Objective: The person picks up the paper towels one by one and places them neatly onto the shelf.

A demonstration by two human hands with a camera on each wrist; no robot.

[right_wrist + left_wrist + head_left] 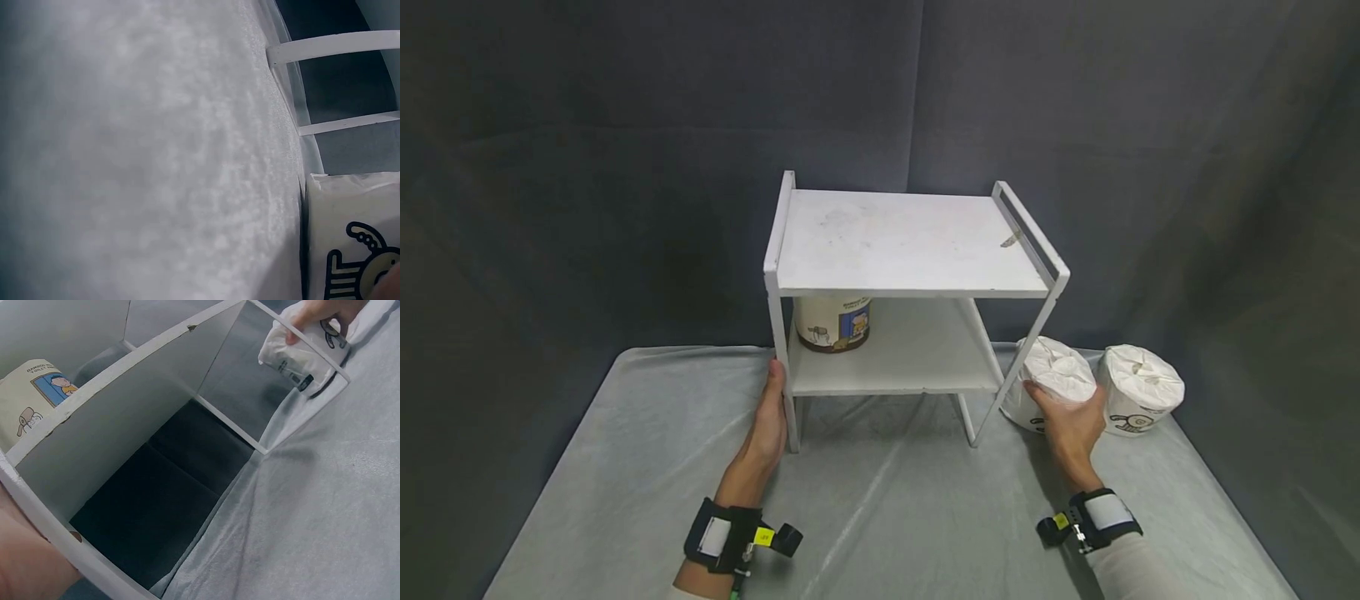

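My left hand (764,429) rests against the outer side of the left front leg of a white two-tier shelf (880,242), its fingers pointing upward along it. In the left wrist view only part of that hand (28,553) shows, beside the frame. To the right of the shelf, my right hand (1075,425) grips a white paper-wrapped toilet roll (1052,371) from above, thumb on its left side and fingers on its right. The roll stands close by the shelf's right leg. A printed black cartoon on its wrapper (350,237) shows in the right wrist view.
Another wrapped toilet roll (1142,387) stands just right of the gripped one. On the lower shelf, at the left, sits a cream toilet roll pack (831,325) with a blue picture. Grey cloth covers the table (880,517); a dark curtain (662,167) hangs behind.
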